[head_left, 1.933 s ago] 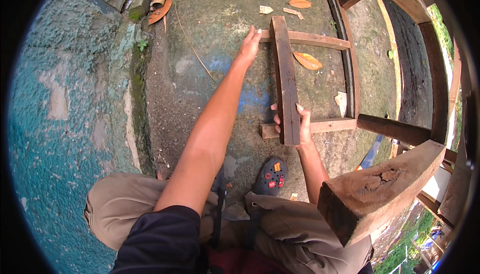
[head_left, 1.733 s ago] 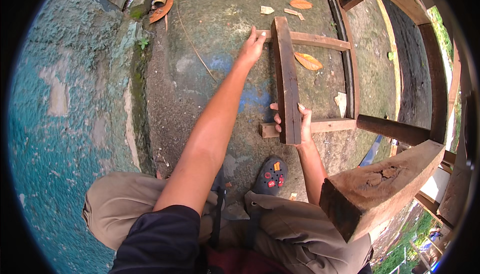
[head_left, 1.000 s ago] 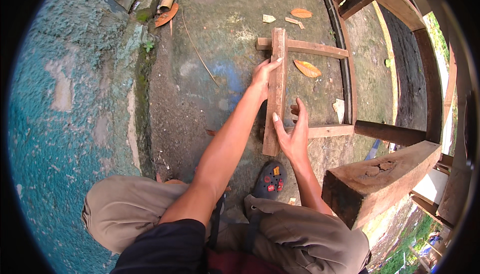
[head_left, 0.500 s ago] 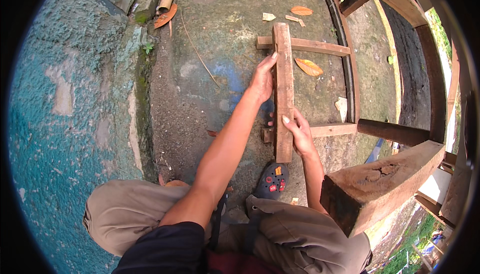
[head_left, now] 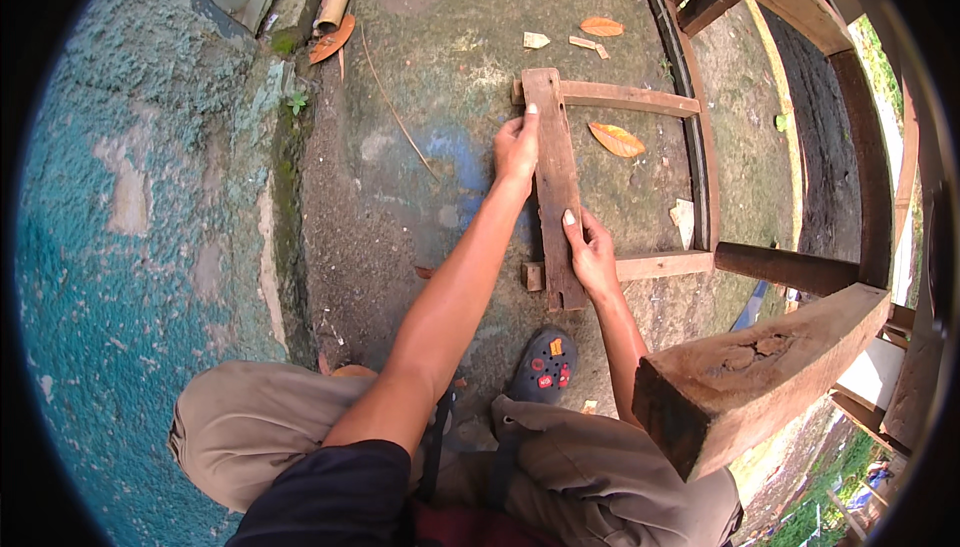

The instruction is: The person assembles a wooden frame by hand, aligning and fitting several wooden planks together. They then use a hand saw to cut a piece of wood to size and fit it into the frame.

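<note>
From my end I see the left arm reaching long and nearly straight, the left hand [head_left: 516, 155] closed on the left edge of a short wooden board [head_left: 556, 172] near its far end, thumb on the upper face. The right hand [head_left: 595, 259] grips the right edge lower down, thumb up, its other fingers partly hidden. I count one board in both hands, held lengthwise above two crosspieces, the farther crosspiece [head_left: 630, 98] and the nearer crosspiece [head_left: 665, 265]; whether it touches them I can't tell. Two dry leaves lie right of the board, the closer leaf [head_left: 616, 140] between the crosspieces. One dark clog [head_left: 545, 365] shows below the board's near end. My wider room is leftward, over concrete floor [head_left: 370, 217] to the teal wall [head_left: 120, 327]; rightward, a thick beam [head_left: 770, 367] crowds the right forearm.
</note>
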`<control>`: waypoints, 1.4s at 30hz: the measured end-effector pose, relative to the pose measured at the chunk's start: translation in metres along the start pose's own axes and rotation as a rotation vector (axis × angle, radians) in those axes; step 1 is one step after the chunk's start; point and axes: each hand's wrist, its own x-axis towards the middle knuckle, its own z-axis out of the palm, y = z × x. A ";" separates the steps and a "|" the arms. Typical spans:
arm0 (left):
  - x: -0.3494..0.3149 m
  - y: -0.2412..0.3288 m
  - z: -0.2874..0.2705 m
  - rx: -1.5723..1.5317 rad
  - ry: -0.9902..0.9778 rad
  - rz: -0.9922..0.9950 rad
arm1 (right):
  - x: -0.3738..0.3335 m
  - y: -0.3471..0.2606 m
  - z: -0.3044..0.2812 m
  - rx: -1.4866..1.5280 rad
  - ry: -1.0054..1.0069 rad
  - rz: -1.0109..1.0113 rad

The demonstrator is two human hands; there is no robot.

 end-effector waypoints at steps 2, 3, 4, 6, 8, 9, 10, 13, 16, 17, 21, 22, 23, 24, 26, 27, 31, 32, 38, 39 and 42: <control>0.020 -0.005 -0.009 0.205 0.085 0.120 | 0.002 0.004 -0.004 0.012 -0.019 0.023; 0.027 -0.001 -0.015 0.214 0.071 0.182 | 0.002 0.006 -0.003 0.020 -0.035 0.035; 0.039 -0.004 -0.013 0.108 0.067 0.126 | 0.004 0.009 -0.002 0.015 -0.045 0.018; 0.052 -0.005 -0.007 0.041 0.009 0.053 | 0.007 0.010 -0.002 0.001 -0.055 -0.017; 0.059 -0.009 -0.003 0.122 -0.090 0.024 | 0.007 0.012 0.001 0.005 -0.055 -0.011; 0.063 -0.010 -0.001 0.101 -0.116 -0.003 | 0.006 0.012 0.003 0.006 -0.054 -0.007; 0.068 -0.011 0.000 0.080 -0.142 -0.029 | 0.006 0.013 0.004 -0.005 -0.044 -0.007; 0.081 -0.021 -0.003 0.020 -0.145 0.006 | 0.007 0.010 0.010 -0.007 -0.039 -0.018; 0.092 -0.024 -0.010 0.032 -0.135 -0.018 | 0.009 0.008 0.013 0.006 -0.079 0.003; 0.091 -0.024 -0.008 0.046 -0.142 -0.050 | 0.009 0.010 0.012 0.013 -0.075 0.001; 0.083 -0.020 -0.008 -0.018 -0.176 0.000 | 0.012 0.011 0.011 0.023 -0.082 -0.008; 0.083 -0.017 -0.012 -0.014 -0.197 -0.013 | 0.013 0.011 0.012 0.022 -0.089 -0.009; 0.079 -0.013 -0.012 -0.010 -0.224 -0.030 | 0.013 0.012 0.010 0.022 -0.086 -0.011; 0.075 -0.008 -0.012 -0.007 -0.263 -0.039 | 0.014 0.014 0.009 0.022 -0.082 -0.012; 0.068 0.001 -0.013 -0.001 -0.335 -0.057 | 0.014 0.015 0.008 0.021 -0.077 -0.008; 0.063 0.004 -0.011 0.032 -0.303 -0.010 | 0.013 0.015 0.008 0.021 -0.074 -0.003; 0.065 0.004 -0.012 0.108 -0.248 0.083 | 0.014 0.014 0.009 0.032 -0.110 0.018; 0.065 0.004 -0.010 0.112 -0.263 0.075 | 0.014 0.014 0.009 0.013 -0.103 0.004; 0.066 0.003 -0.012 0.290 -0.240 0.147 | 0.012 0.019 0.013 0.008 -0.045 -0.016; 0.065 0.004 -0.012 0.334 -0.240 0.171 | 0.012 0.018 0.013 0.019 -0.047 -0.008; 0.057 0.005 -0.007 0.360 -0.200 0.222 | 0.012 0.018 0.013 0.029 -0.050 -0.003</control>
